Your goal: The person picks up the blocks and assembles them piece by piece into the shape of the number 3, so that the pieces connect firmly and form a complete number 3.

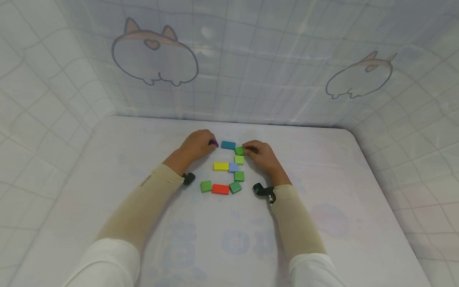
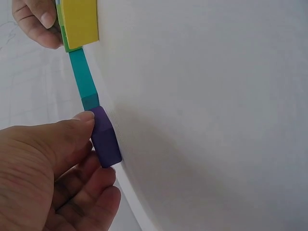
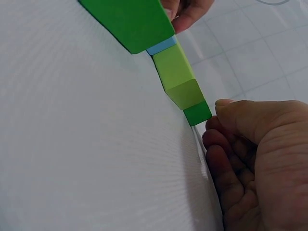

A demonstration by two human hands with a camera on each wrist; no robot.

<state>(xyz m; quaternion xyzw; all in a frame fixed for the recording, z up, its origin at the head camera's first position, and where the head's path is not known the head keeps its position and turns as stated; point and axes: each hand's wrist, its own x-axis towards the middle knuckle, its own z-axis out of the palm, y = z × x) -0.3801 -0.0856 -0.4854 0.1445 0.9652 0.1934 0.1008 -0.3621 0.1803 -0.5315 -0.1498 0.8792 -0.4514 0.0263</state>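
Observation:
Between thumb and fingers my left hand (image 1: 198, 144) pinches a purple block (image 2: 107, 139), just left of a teal-blue block (image 1: 228, 145). In the left wrist view the purple block is close against the teal one's end. My right hand (image 1: 263, 155) has its fingertips right at the outer edge of a small green block (image 3: 198, 113), with the fingers loosely bent. Below that green block come a light green block (image 1: 239, 160), a pale blue block (image 1: 233, 168) with a yellow block (image 1: 220, 166) to its left, and another green block (image 1: 239, 176).
Along the near side lie a green block (image 1: 206, 186), a red block (image 1: 220, 189) and a tilted darker green block (image 1: 235, 187). All rest on a white cloth-covered table (image 1: 229, 227). Patterned curtains (image 1: 251, 67) hang behind it and at both sides.

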